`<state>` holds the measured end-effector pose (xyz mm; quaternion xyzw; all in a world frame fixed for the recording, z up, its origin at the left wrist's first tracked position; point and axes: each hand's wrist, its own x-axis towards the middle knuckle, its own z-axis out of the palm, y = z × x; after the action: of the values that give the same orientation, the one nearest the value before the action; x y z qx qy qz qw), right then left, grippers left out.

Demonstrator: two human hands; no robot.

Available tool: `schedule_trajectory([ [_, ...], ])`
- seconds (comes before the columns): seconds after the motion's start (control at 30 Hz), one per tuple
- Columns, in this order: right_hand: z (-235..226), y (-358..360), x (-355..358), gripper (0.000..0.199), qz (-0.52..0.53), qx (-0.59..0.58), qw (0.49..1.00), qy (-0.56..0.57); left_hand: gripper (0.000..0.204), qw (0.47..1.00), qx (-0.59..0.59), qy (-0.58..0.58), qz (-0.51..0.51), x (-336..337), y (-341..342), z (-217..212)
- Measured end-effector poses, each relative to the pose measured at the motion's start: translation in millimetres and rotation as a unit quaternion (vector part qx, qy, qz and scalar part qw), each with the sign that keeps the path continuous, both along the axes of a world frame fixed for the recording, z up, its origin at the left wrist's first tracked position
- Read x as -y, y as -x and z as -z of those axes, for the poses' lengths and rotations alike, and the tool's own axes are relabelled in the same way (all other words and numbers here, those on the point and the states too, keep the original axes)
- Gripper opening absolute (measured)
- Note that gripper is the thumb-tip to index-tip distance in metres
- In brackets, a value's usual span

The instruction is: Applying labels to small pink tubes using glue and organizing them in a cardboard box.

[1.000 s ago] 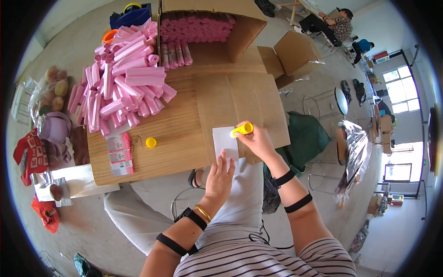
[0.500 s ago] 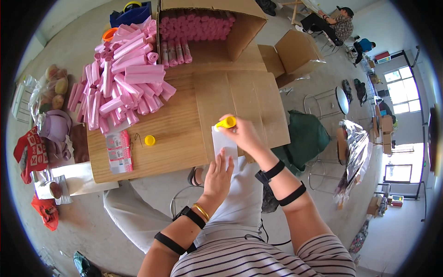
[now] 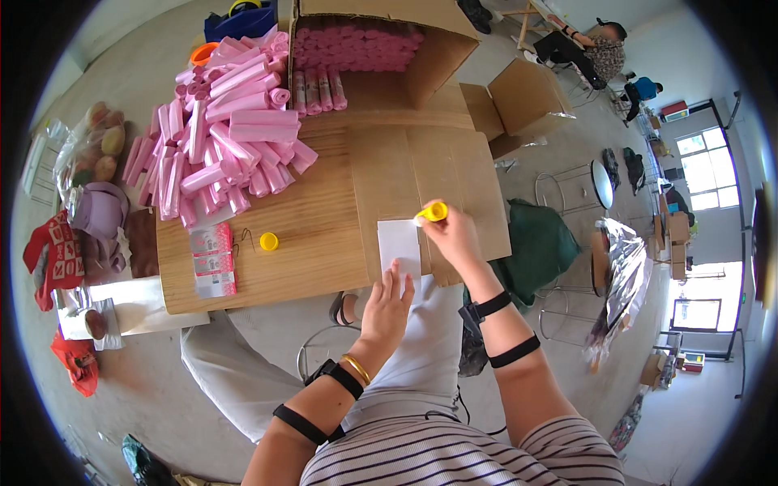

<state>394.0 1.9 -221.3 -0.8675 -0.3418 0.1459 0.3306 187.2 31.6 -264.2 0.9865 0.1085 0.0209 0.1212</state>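
Observation:
My right hand is closed round a yellow glue stick, its whitish tip pointing left at the upper right corner of a white paper slip. Whether the tip touches the paper I cannot tell. My left hand lies with fingers stretched out on the slip's lower end, near the table's front edge. Under the slip is a flat sheet of brown cardboard. A round yellow cap sits on the wooden table to the left.
Printed pink-and-white labels lie beside thin dark wire pieces. Many pink rolls are heaped at the back left, next to an open carton holding more rolls. An open box and green cloth are at the right.
My right hand with the glue stick has moved right across the slip, from its upper left corner to its upper right. The left hand stays on the paper.

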Motion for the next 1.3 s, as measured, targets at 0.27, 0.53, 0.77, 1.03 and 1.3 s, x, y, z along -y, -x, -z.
schedule_trajectory([
  [0.27,14,16,7,0.021,-0.025,-0.031,0.998,-0.056,0.055,1.000,0.003,-0.001,0.003,0,0,0],
  [0.53,-5,39,-1,0.023,-0.076,-0.021,0.996,-0.037,0.053,1.000,0.019,0.006,0.001,-2,2,1],
  [0.77,-11,37,15,0.021,-0.074,-0.023,0.996,-0.052,0.054,1.000,-0.026,0.008,0.010,-5,3,-3],
  [1.03,-5,31,26,0.024,-0.053,-0.031,0.996,-0.062,0.054,1.000,-0.021,0.002,0.014,-6,3,-2],
  [1.3,-10,29,33,0.022,-0.041,-0.026,0.998,-0.040,0.054,1.000,-0.002,0.008,0.007,-5,3,-1],
])
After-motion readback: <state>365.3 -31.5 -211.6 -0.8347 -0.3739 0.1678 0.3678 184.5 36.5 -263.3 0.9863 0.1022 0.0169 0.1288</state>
